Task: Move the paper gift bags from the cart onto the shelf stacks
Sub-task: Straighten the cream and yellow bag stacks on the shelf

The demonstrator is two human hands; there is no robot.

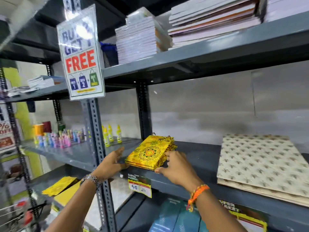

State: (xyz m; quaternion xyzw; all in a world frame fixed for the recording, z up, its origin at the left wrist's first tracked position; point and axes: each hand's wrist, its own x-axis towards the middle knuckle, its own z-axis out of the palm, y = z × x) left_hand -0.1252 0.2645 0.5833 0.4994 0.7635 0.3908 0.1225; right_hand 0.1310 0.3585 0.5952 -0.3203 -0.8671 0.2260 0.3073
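Observation:
A small stack of yellow gift bags (150, 152) with an orange mandala print lies flat on the grey middle shelf (205, 158), near its front edge. My left hand (111, 162) rests against the stack's left side, fingers spread. My right hand (175, 166) touches its right front corner, fingers curled along the edge. Neither hand lifts the stack. Further right on the same shelf lies a stack of large cream gift bags (260, 163) with a small leaf pattern. More yellow bags (60, 185) lie on a lower shelf to the left.
A "buy 2 get 1 free" sign (81, 54) hangs on the upright post (98, 139). Small glue and paint bottles (66, 137) stand on the left shelf. Notebook stacks (138, 37) fill the top shelf. A price tag (139, 187) hangs below. A wire cart (15, 218) shows at bottom left.

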